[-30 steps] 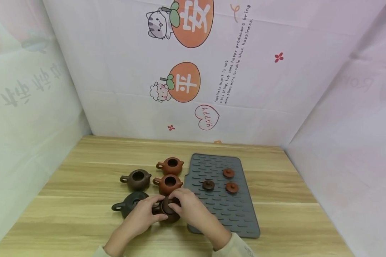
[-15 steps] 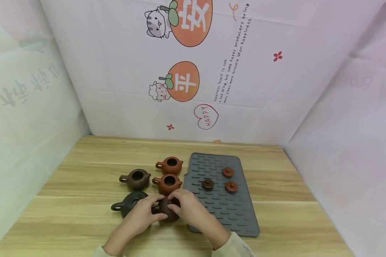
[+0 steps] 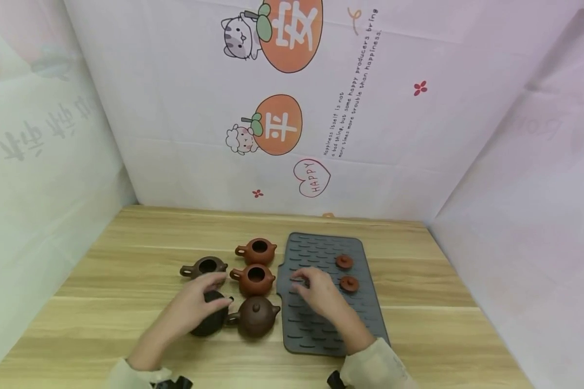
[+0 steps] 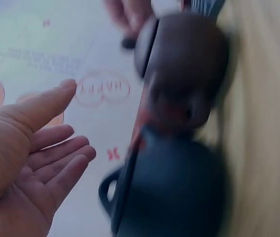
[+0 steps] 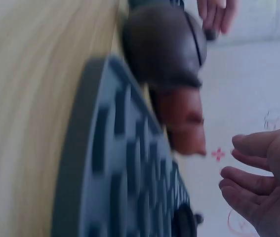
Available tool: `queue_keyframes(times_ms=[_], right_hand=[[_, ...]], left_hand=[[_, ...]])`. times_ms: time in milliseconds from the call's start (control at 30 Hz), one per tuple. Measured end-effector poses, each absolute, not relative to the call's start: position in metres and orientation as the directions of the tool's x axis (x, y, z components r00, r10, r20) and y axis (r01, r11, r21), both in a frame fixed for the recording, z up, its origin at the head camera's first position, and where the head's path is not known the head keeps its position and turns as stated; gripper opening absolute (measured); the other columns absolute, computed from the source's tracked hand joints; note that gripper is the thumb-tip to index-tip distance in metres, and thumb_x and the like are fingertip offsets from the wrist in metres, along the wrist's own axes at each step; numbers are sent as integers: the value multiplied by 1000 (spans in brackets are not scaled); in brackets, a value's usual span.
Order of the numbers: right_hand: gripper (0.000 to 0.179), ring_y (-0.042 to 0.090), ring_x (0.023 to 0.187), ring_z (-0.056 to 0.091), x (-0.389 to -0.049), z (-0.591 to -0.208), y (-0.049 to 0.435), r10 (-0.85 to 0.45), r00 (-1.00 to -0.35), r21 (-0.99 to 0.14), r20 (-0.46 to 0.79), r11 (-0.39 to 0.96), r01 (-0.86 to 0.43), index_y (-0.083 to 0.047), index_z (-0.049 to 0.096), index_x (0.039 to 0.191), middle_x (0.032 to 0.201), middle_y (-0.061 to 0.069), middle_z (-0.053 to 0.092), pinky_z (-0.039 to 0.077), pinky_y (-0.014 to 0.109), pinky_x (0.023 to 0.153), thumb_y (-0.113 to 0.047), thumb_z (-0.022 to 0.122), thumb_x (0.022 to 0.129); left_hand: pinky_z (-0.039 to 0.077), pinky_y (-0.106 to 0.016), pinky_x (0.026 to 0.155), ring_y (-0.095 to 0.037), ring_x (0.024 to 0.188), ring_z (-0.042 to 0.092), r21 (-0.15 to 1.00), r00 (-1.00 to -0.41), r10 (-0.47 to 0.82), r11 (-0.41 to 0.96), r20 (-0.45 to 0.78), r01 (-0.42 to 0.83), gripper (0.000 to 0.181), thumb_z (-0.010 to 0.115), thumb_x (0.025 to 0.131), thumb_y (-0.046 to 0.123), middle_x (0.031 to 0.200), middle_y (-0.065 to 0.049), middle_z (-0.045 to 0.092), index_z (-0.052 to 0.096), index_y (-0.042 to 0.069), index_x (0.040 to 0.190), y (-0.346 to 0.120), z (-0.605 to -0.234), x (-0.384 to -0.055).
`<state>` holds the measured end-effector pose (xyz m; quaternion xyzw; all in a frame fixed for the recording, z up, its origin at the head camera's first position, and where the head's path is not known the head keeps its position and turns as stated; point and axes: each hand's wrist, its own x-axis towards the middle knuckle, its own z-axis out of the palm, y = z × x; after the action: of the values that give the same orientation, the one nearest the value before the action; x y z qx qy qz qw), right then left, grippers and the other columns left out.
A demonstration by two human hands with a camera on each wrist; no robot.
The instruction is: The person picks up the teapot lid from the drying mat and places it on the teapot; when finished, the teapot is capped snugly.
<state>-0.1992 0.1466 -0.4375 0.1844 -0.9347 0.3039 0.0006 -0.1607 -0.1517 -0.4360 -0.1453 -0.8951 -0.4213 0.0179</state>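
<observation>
- Underneath everything lies a pale wooden table (image 3: 126, 302) with a straight grain, boxed in on three sides by thin white sheets (image 3: 175, 135) printed with cartoon animals, orange fruit and a red heart.
- On its right half sits a dark grey rubber mat (image 3: 350, 319), rectangular with rounded corners and rows of short raised ridges.
- Two small reddish-brown clay lids (image 3: 344, 262), round with a knob on top, rest on the mat's far part, just beside each other.
- Left of the mat stand five squat, matte clay teapots: two reddish ones (image 3: 256, 250) without lids, a dark brown open one (image 3: 205, 266), a brown pot (image 3: 254, 317) with its lid on, and a black pot (image 3: 209, 323).
- The left hand (image 3: 194, 302) is over the black pot, fingers straight and relaxed, holding nothing; whether it touches the pot I cannot tell.
- The right hand (image 3: 318, 292) is over the mat near the lids, fingers loosely spread, and the right wrist view shows nothing gripped.
- Both wrist views are blurred.
</observation>
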Motion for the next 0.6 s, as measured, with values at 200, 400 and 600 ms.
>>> queue_keyframes(times_ms=[200, 400, 600], right_hand=[[24, 26, 98, 61, -215, -445, 167, -245, -964, -546, 104, 796, -261, -5, 68, 115, 112, 11, 62, 53, 41, 77, -11, 70, 92], [30, 34, 114, 55, -221, -453, 173, -204, -978, -523, 37, 830, -193, -6, 66, 121, 123, 16, 59, 49, 49, 89, -14, 70, 92], [31, 36, 114, 55, -225, -459, 176, -192, -981, -514, 7, 841, -169, -6, 65, 122, 122, 17, 60, 49, 50, 88, -15, 70, 93]], left_hand=[[46, -55, 93, -43, 112, 57, 718, -954, 223, 629, 199, 297, 55, 74, 89, 20, 127, -26, 57, 54, -7, 132, -188, -436, -186], [40, -61, 96, -47, 118, 50, 675, -948, 227, 665, 224, 319, 56, 74, 89, 22, 131, -27, 54, 53, -6, 133, -206, -445, -202], [36, -63, 99, -49, 123, 44, 673, -956, 217, 678, 199, 294, 64, 75, 88, 27, 136, -30, 48, 50, -7, 136, -212, -455, -213]])
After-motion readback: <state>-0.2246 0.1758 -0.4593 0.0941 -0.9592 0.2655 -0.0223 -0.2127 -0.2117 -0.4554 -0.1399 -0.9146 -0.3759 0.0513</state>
